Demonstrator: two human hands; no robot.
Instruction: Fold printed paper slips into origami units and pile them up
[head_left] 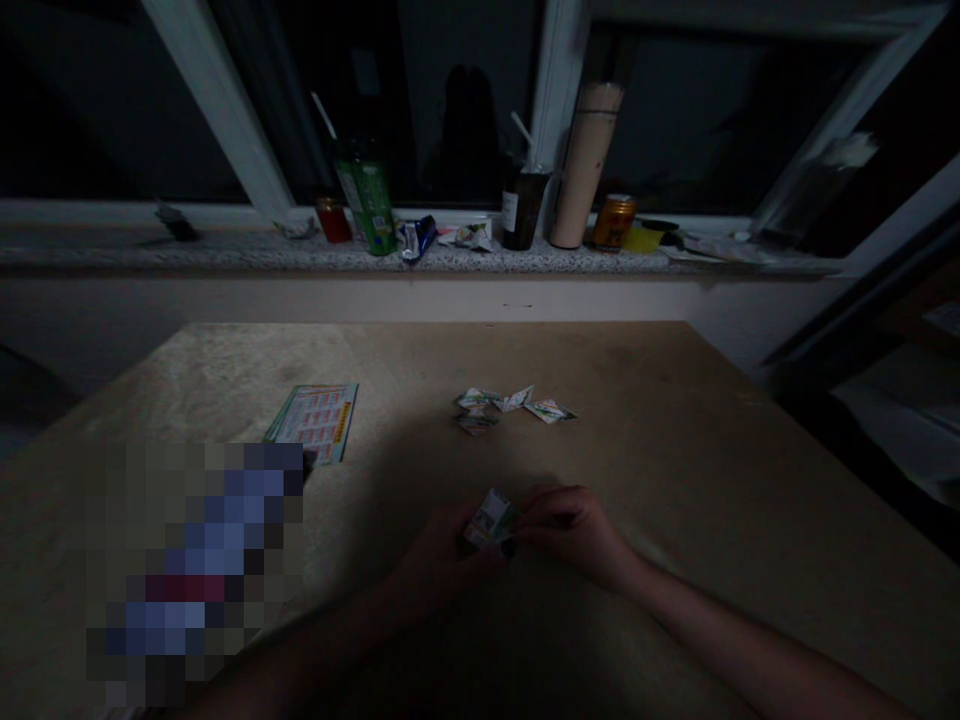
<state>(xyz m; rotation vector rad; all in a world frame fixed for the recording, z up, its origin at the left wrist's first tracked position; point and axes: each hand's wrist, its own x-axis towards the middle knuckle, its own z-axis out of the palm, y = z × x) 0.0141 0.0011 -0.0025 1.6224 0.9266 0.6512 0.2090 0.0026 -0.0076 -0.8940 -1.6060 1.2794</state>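
Above the near middle of the table, a small folded piece of printed paper (491,515) is in my left hand (450,550), gripped between the thumb and fingers. My right hand (574,525) pinches the right edge of the same paper with its fingertips. Beyond both hands lie several small folded paper pieces (551,410), white with coloured print, close together on the table. A few printed sheets (319,420) with red and yellow print rest in a pile to the left. The dim light blurs the fold details.
The tan table (675,450) reaches a wall below a speckled windowsill (450,260). On the sill stand a green bottle (373,200), a dark cup with a straw (523,205), a tall pink flask (587,165) and an orange can (613,220). A pixelated bluish object (217,540) lies at left.
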